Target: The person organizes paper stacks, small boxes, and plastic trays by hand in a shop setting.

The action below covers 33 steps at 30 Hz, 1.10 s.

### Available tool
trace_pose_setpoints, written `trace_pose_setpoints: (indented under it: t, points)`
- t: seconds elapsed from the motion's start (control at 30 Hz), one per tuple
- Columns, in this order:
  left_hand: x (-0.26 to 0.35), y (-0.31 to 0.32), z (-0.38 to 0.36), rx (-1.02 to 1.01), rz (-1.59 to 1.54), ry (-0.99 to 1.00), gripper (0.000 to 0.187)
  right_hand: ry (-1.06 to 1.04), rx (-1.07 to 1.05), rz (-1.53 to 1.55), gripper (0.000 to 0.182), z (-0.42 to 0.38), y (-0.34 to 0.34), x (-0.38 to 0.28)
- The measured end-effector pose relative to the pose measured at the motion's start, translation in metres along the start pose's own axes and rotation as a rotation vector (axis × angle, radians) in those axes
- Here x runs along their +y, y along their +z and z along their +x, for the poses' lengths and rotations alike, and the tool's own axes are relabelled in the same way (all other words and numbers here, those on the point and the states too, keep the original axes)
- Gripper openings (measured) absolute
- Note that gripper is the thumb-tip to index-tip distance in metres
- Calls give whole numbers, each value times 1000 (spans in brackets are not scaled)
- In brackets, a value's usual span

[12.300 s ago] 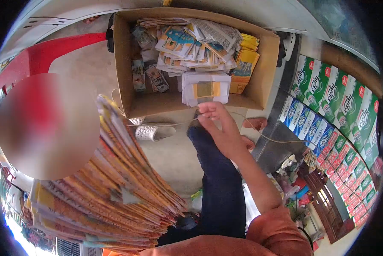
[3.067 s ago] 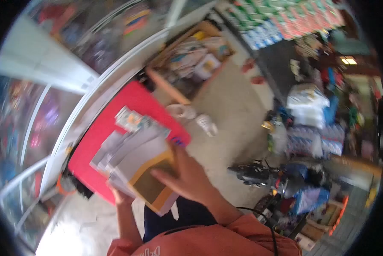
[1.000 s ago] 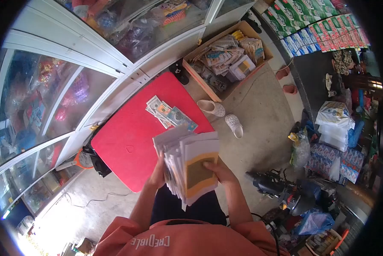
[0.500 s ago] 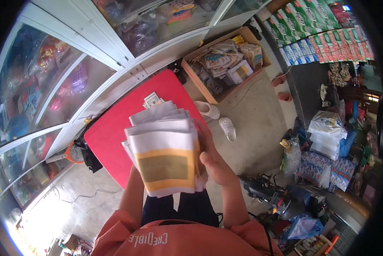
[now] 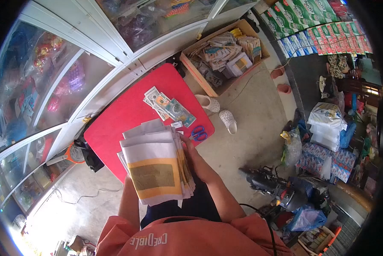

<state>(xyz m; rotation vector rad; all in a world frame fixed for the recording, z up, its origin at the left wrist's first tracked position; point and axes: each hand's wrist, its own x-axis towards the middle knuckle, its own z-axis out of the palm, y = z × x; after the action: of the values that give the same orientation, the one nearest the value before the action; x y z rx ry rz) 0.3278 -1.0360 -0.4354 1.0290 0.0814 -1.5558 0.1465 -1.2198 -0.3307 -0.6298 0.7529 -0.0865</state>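
We stand on a concrete floor (image 5: 242, 141) beside glass-fronted display cabinets (image 5: 71, 64), with bare floor open to our right. The red counter (image 5: 123, 119) sits before us, its near corner by our legs. Beyond it lies a cardboard box (image 5: 225, 53) of paper goods. Both hands hold a paper stack (image 5: 155, 168) above the counter's near edge — right hand (image 5: 195, 160) clamped on its side, left hand hidden beneath it. Printed packets (image 5: 168, 109) and blue scissors (image 5: 198, 133) lie near the counter's right edge.
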Motion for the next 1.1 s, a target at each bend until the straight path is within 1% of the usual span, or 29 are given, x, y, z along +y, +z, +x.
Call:
trace_pose_setpoints:
  t: [0.03, 0.1, 0.17, 0.23, 0.33, 0.43, 0.57, 0.63, 0.67, 0.77, 0.83, 0.87, 0.93, 1.0, 1.1]
  points:
    - [-1, -3, -3, 3, 4, -2, 55, 49, 12, 84, 74, 0, -2, 10]
    - [-4, -8, -10, 6, 10, -5, 55, 79, 5, 184, 77, 5, -6, 30]
    - [-9, -13, -16, 10, 21, -8, 55, 53, 26, 159, 85, 1, -1, 37]
    - [-14, -17, -22, 17, 32, -10, 55, -35, 77, 9, 99, -10, 10, 31]
    - [-16, -21, -28, 16, 47, -5, 56, -237, -51, -172, 120, -21, 10, 27]
    - [-13, -24, -31, 15, 67, -1, 56, -152, -43, -73, 139, -25, 21, 19]
    - [-8, -26, -34, 14, 151, 34, 56, -78, -43, -216, 138, -18, 19, 21]
    - [-8, -24, -38, 86, -36, -11, 56, -48, -32, -265, 136, -13, 23, 21]
    - [-6, -16, -42, 150, -233, -46, 63, -51, -26, -244, 136, -11, 25, 24]
    - [13, -7, -68, 72, -116, -23, 73, -45, -12, -213, 134, -8, 28, 36]
    - [-7, -33, -97, 103, 61, -73, 84, -36, -8, -240, 132, -4, 31, 42]
    - [-7, -33, -107, 117, 149, -97, 90, -25, -13, -234, 132, -1, 31, 47]
    - [-2, -33, -124, 115, 376, -43, 91, -6, -26, -224, 132, 3, 33, 56]
    - [7, -27, -123, -10, 237, -10, 110, -12, -43, -240, 132, 6, 37, 61]
    - [14, -34, -127, -94, 242, -147, 130, -36, -46, -288, 126, 10, 44, 64]
